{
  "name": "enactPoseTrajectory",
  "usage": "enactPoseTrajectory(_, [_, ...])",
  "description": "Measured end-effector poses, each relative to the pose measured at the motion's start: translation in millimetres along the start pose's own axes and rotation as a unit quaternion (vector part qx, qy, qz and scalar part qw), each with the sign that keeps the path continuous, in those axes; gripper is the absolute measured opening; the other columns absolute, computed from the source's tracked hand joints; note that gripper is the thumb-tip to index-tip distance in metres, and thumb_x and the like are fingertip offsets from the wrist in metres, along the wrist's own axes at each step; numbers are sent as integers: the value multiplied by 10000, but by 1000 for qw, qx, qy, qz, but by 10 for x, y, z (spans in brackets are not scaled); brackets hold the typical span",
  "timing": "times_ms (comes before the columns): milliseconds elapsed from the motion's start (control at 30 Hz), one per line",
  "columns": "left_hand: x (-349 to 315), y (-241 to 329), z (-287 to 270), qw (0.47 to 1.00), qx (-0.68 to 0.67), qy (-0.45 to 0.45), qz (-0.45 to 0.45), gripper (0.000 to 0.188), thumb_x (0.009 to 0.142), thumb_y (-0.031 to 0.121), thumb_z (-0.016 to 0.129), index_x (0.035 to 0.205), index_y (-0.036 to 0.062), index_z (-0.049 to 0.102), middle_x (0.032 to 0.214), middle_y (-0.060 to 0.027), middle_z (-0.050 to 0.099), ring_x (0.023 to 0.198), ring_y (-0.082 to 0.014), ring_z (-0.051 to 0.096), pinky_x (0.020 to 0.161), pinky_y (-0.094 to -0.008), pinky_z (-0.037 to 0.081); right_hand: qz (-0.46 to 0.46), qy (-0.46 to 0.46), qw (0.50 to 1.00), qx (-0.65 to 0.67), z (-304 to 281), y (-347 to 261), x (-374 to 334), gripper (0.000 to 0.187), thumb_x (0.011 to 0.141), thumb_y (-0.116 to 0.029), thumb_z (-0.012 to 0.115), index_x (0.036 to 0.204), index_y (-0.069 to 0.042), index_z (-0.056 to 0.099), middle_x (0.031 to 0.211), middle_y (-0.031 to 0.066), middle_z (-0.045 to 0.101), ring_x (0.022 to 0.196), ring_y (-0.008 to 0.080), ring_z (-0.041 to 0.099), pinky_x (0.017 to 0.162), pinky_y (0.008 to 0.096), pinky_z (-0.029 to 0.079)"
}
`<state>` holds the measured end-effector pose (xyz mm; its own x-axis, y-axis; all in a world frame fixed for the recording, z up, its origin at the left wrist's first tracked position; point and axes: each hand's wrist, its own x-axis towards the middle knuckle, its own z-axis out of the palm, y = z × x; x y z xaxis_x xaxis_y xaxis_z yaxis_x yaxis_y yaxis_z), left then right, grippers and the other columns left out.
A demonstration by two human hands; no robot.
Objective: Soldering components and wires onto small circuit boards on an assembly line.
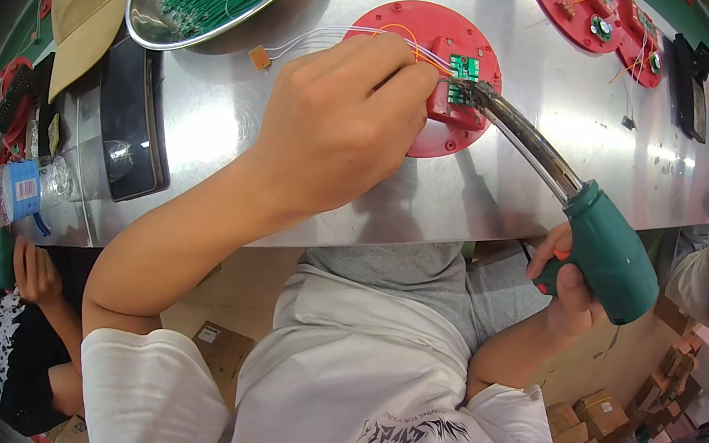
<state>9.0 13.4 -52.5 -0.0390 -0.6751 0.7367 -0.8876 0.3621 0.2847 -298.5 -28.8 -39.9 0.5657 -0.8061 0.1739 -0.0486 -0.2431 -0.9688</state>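
My left hand (349,121) is closed in a pinch over a red round plastic base (457,18), gripping thin wires (436,61) beside a small green circuit board (465,67). The white wires run left under the hand to a small tan square piece (259,58). My right hand (570,285) is wrapped round the handle of a green soldering gun (610,261), low at the table's near edge. From the gun a long curved metal neck reaches up and left, and its tip meets the board's edge next to the wires. My left fingertips are partly hidden.
A steel bowl (147,32) of green wires stands at the back, near a cap (81,33) and a black phone (128,118). Further left lies a plastic bottle (11,195). More red bases (561,7) lie at right on the metal table (321,240). People work on both sides.
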Motion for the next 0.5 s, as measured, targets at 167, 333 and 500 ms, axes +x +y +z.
enactPoseTrajectory(167, [29,55,-80,998,-27,-48,-19,207,745,-58,706,949,-31,687,844,-118,640,671,-254,632,589,-350,509,-44,39,998,9,85,-31,34,453,905,-300,657,1065,116,569,810,215,615,493,214,565,470,311,440])
enactPoseTrajectory(333, [31,64,-89,998,-31,-56,-24,200,754,-50,708,951,-24,692,857,-118,649,682,-257,640,597,-345,513,-77,56,995,32,59,-106,94,536,921,-317,628,1161,155,544,892,265,635,499,204,587,457,298,431])
enactPoseTrajectory(500, [18,30,-47,1000,5,-22,-1,144,731,27,677,873,46,664,813,-44,620,672,-227,635,559,-341,511,-110,73,991,33,17,-85,70,560,936,-307,606,1203,177,517,930,286,642,490,206,587,448,278,421])
